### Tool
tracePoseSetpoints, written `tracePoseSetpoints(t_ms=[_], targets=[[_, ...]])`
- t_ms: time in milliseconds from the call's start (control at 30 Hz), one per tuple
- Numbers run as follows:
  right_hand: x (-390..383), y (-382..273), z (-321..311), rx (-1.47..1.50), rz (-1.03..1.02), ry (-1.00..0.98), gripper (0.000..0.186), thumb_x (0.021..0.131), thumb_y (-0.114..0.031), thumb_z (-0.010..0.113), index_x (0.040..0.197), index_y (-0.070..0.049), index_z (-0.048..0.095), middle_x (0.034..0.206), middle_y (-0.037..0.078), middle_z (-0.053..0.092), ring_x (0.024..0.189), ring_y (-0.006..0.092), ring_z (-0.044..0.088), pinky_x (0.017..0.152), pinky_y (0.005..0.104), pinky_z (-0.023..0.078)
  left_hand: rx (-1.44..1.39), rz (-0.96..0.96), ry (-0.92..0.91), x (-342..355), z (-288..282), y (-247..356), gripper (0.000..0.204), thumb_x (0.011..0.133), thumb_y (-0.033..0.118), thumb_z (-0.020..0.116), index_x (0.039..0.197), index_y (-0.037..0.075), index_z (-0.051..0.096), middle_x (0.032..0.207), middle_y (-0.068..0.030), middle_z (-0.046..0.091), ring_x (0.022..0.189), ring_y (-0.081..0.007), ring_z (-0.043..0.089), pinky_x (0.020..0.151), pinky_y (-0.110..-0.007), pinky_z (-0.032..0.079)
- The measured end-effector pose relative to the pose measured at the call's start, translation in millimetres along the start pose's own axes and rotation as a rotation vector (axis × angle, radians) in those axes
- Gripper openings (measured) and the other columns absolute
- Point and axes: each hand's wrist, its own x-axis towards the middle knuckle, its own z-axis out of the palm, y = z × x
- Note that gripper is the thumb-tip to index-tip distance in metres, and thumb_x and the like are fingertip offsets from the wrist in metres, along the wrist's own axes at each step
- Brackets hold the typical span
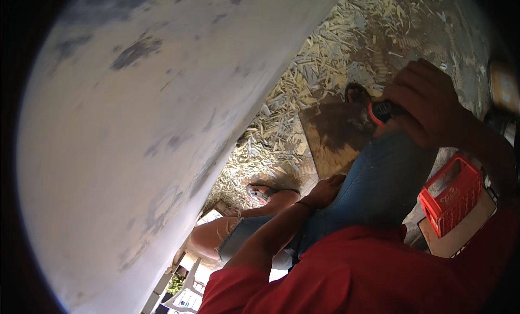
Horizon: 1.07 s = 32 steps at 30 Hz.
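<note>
My right hand (425,100) is raised near my bent knee, its fingers closed around a black handle with an orange-red rim (381,112). Only one end of that handle shows; the fist covers the rest. My left hand (325,191) lies low against the inner side of my jeans-clad thigh (379,178), a dark band at its wrist. Its fingertips are hidden behind the thigh, so their grip is unclear. Just beyond this hand is a brown wooden board (333,143) with a dark patch, partly covered by my leg.
A large pale surface with dark smudges (146,124) fills the left side. Pale shavings (346,43) litter the ground around my sandalled feet. To the right, a red plastic crate (452,197) stands on a light brown panel (460,227). A white chair (187,292) shows at lower left.
</note>
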Motion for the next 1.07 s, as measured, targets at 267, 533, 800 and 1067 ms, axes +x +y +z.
tracePoseSetpoints(t_ms=[267,533,800,1067], targets=[[-25,19,-10,0.143,-0.066,0.087,0.041,0.074,-0.02,0.089,0.107,-0.004,0.071,0.104,0.012,0.072,0.09,0.0315,0.073,0.077,0.049,0.061,-0.011,0.156,0.18,10,36,-44,0.054,0.097,0.035,0.069,0.146,0.013,0.062,0.16,-0.0207,0.049,0.148,-0.0403,0.046,0.12,-0.051,0.042],[-29,5,-42,0.28,0.145,-0.049,0.029,0.081,-0.017,0.081,0.105,-0.006,0.069,0.092,0.005,0.063,0.087,0.0251,0.067,0.075,0.0394,0.054,-0.107,-0.078,-0.055,-4,-4,4,0.06,0.103,0.033,0.063,0.159,0.023,0.043,0.167,-0.0232,0.035,0.153,-0.0444,0.037,0.117,-0.066,0.037],[-28,-32,-34,0.301,0.366,-0.089,0.026,0.083,-0.022,0.079,0.097,-0.007,0.062,0.09,0.008,0.062,0.089,0.0282,0.065,0.077,0.0436,0.052,0.403,-0.496,-0.111,12,-43,82,0.071,0.107,0.03,0.059,0.17,0.031,0.026,0.173,-0.0251,0.022,0.156,-0.0497,0.03,0.112,-0.078,0.035],[-24,-54,-48,0.152,0.485,-0.183,0.028,0.082,-0.026,0.074,0.097,-0.005,0.065,0.09,0.012,0.066,0.087,0.0327,0.068,0.085,0.0501,0.054,0.239,-0.543,0.068,-94,-158,229,0.042,0.09,0.031,0.08,0.125,0.009,0.073,0.121,-0.0213,0.075,0.113,-0.0408,0.071,0.094,-0.047,0.056]])
